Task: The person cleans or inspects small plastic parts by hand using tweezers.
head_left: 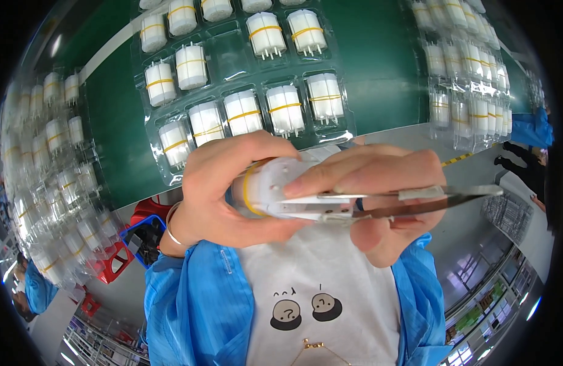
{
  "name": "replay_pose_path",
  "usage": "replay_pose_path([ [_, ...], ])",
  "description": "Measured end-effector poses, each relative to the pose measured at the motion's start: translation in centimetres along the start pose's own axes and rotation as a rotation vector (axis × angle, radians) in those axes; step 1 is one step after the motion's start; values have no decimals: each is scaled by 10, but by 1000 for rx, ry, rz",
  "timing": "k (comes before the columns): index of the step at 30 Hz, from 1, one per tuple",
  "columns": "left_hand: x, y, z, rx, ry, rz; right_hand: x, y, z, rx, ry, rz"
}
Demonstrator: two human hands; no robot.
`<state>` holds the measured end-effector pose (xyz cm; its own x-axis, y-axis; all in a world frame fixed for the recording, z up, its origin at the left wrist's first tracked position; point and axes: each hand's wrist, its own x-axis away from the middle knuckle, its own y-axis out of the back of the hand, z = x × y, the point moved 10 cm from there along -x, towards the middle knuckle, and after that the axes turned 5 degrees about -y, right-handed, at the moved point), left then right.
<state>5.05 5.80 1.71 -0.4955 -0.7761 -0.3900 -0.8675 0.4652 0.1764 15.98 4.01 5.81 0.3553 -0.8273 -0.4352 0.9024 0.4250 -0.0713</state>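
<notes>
Tweezers (425, 193) clamped in right hand (385, 172), cylinder (270, 188) in left hand (209, 195).
Apparent step: working the end between the hands; next move needs steady tweezers.

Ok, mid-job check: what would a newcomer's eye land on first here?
Probably the metal tweezers in the right hand, right of centre, pointing toward the white cylinder the left hand grips. Next, perhaps, the clear tray of yellow-banded white cylinders on the green table beyond.
</notes>
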Motion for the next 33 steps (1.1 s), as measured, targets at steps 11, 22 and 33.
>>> replay_pose_path([
  [11,-7,6,-18,-201,-147,-57,1,1,-11,-2,-112,-117],
  [22,-1,4,-14,-220,-101,-49,-1,-1,-3,60,-35,-148],
  [33,-1,-4,-2,-286,5,85,2,1,-8,218,-84,-98],
])
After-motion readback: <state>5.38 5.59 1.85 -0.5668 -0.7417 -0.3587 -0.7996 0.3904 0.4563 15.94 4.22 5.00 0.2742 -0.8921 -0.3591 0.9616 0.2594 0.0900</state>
